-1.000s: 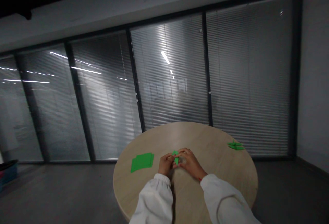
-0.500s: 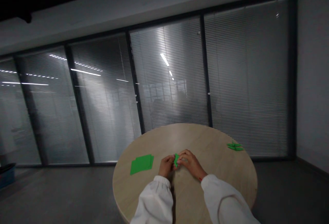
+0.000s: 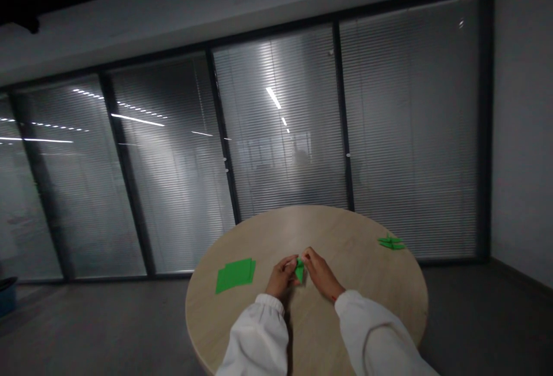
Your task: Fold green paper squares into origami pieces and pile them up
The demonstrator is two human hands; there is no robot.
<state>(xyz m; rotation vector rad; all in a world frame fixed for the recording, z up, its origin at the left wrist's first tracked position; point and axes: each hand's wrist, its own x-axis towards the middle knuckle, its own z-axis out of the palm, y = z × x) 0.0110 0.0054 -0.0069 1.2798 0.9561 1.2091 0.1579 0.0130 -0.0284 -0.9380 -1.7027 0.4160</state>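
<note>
At the far left we see part of a blue bin (image 3: 7,296) on the floor, and then the round table (image 3: 345,226), on whose left side green sheets (image 3: 235,276) lie flat, overlapping and slightly askew. To the right of these, our left forearm, in a white sleeve (image 3: 259,335), reaches up from the bottom edge, leaning right. Our left hand (image 3: 280,276) curls inward with bent fingers, pinching the small folded paper (image 3: 299,271), which sits between our two hands near the middle of the table, a green point of it facing down toward us. Our right hand (image 3: 318,270) meets it from the other side, its forearm slanting up and left, knuckles raised, fingers bent down together at the paper's upper edge; we cannot tell whether they clamp it or only touch it. Something red shows at the right wrist. Farther right, near the table's edge, lie green folded pieces (image 3: 391,242), well apart from our hands.
</note>
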